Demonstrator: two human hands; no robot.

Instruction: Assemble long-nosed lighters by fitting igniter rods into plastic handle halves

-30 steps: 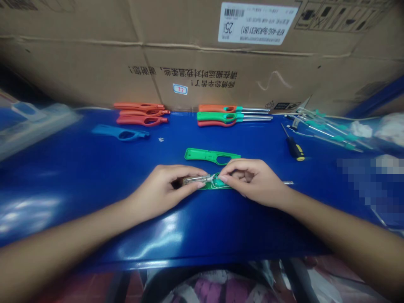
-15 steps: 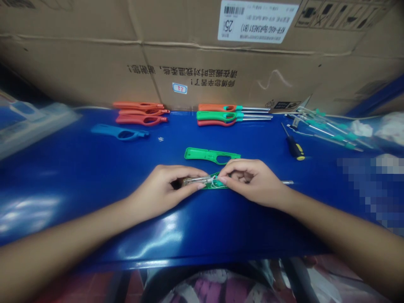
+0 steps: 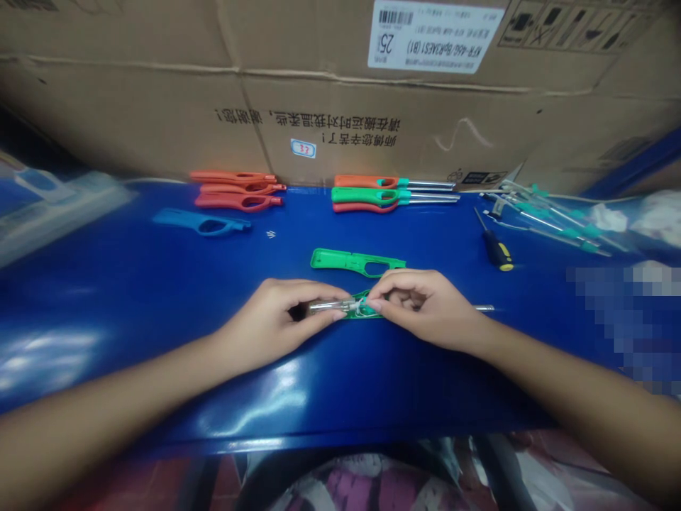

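Note:
My left hand (image 3: 287, 316) is closed around a clear lighter fuel tank (image 3: 330, 306), its thumb and forefinger at the right end. Beneath it lies a green lighter shell half (image 3: 348, 314), mostly covered by my hands. My right hand (image 3: 420, 306) is closed, thumb and forefinger pinching by a thin white wire (image 3: 360, 306) and a teal part at the tank's end; exactly what they grip is hidden. Past my right hand sticks out a metal lighter tube (image 3: 484, 308). A second green shell half (image 3: 345, 261) lies inner side up just beyond my hands.
Red-orange lighter shells (image 3: 237, 190) and a blue shell (image 3: 196, 222) lie at back left, near small screws (image 3: 271, 234). Assembled lighters (image 3: 394, 193) rest at the back centre. A screwdriver (image 3: 499, 248) and several metal tubes (image 3: 553, 220) lie right. A cardboard box (image 3: 159, 106) stands behind.
The white wire between my fingers has drawn closer in beside the teal part. Both hands keep nearly the same place and hold.

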